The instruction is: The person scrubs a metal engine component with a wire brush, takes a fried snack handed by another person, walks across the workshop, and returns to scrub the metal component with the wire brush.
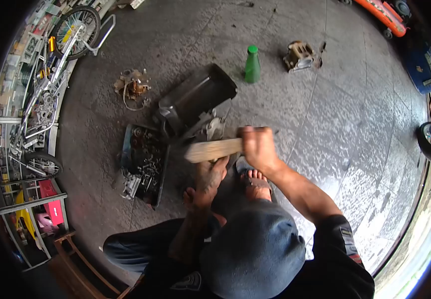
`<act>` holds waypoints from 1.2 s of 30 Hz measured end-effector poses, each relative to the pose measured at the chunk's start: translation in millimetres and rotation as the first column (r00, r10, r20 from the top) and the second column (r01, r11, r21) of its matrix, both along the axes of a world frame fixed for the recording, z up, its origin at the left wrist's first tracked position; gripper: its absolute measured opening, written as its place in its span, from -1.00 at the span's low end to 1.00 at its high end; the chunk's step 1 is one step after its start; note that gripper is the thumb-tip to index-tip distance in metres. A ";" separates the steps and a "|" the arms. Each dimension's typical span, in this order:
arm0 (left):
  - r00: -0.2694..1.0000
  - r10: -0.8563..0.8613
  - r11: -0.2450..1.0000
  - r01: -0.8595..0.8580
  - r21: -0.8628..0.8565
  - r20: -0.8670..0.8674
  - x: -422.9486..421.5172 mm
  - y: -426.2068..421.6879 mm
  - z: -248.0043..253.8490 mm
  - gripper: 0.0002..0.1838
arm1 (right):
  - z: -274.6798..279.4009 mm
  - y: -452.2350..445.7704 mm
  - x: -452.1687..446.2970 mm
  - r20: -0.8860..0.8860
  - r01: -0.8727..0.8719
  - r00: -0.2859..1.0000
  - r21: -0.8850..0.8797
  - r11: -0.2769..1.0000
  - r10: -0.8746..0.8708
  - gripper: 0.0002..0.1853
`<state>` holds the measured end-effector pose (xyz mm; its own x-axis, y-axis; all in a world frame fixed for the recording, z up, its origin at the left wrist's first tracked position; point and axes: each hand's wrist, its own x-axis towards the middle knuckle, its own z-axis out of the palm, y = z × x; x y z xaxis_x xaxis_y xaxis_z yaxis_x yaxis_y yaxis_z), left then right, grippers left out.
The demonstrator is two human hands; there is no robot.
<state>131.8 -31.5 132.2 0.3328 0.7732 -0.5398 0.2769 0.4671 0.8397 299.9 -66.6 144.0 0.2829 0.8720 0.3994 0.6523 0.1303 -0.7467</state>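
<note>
In the head view, your right hand (258, 145) is wrapped around one end of a wooden block (213, 150), on the near side of the black tub (188, 102). Your left hand (211, 180) is lower, nearer you; I can't tell its grip. Nearer and left of the tub, a tray (163, 175) holds loose metal parts (149, 168); right of it stands a green bottle (252, 67).

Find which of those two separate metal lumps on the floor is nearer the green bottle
The right-hand lump, just right of the bottle. The left-hand lump lies much farther off, left of the black casing.
</note>
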 end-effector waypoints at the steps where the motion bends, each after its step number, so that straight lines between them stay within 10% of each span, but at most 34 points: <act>1: 1.000 -0.006 1.000 0.006 -0.001 -0.004 -3.8 -7.2 6.3 -0.67 | -45.3 7.2 -10.4 -0.058 0.088 0.994 -0.085 0.992 -0.093 -0.61; 6: 0.970 0.146 0.984 -0.162 0.068 0.197 -2.6 9.0 28.6 -0.67 | -50.9 -6.8 28.9 -0.031 0.287 0.954 -0.203 0.936 -0.299 -0.57; 8: 0.969 0.155 0.983 -0.172 0.071 0.194 -1.1 0.1 29.4 -0.74 | -18.3 -1.3 3.0 -0.203 0.311 0.930 -0.008 0.950 -0.306 -0.66; 9: 0.983 0.103 0.992 -0.112 0.052 0.149 0.3 -1.3 25.0 -0.80 | -10.8 5.4 -13.0 0.047 0.373 0.904 0.396 0.839 -0.425 -0.73; 11: 0.994 0.052 0.998 -0.055 0.033 0.097 -4.8 -4.8 17.0 -0.85 | -7.5 12.5 -18.0 -0.128 0.059 0.991 0.124 0.990 -0.043 -0.70; 14: 0.976 0.157 0.982 -0.139 -0.124 0.148 -6.5 -0.6 31.3 -0.79 | -43.8 23.0 21.2 -0.092 0.241 0.963 -0.130 0.962 -0.253 -0.59; 19: 0.955 0.126 0.950 -0.038 -0.309 0.268 -0.9 -1.3 46.9 -0.84 | 0.8 19.2 -12.2 -0.123 -0.031 0.991 0.131 0.991 0.047 -0.63; 24: 0.905 0.225 0.939 -0.102 -0.329 0.362 -13.0 6.0 63.1 -0.82 | -58.7 16.8 29.5 0.162 0.255 0.957 -0.076 0.964 -0.241 -0.60; 27: 0.937 0.095 0.938 0.028 -0.346 0.335 -8.1 7.4 51.1 -0.82 | 17.7 24.9 -9.8 -0.169 0.024 0.986 0.103 0.994 -0.007 -0.58; 29: 0.884 0.147 0.923 0.038 -0.383 0.443 -1.9 0.9 64.0 -0.80 | -24.1 37.7 -15.5 -0.121 -0.093 0.986 0.159 0.983 0.113 -0.60; 32: 0.880 0.288 0.895 -0.107 -0.432 0.377 -23.7 12.2 46.6 -0.87 | -53.3 41.3 33.3 0.117 0.295 0.955 -0.273 0.916 -0.273 -0.54; 36: 0.898 0.226 0.913 -0.060 -0.404 0.377 -22.5 10.5 47.9 -0.87 | 5.7 26.8 -3.4 -0.095 0.099 0.992 0.115 0.988 -0.089 -0.64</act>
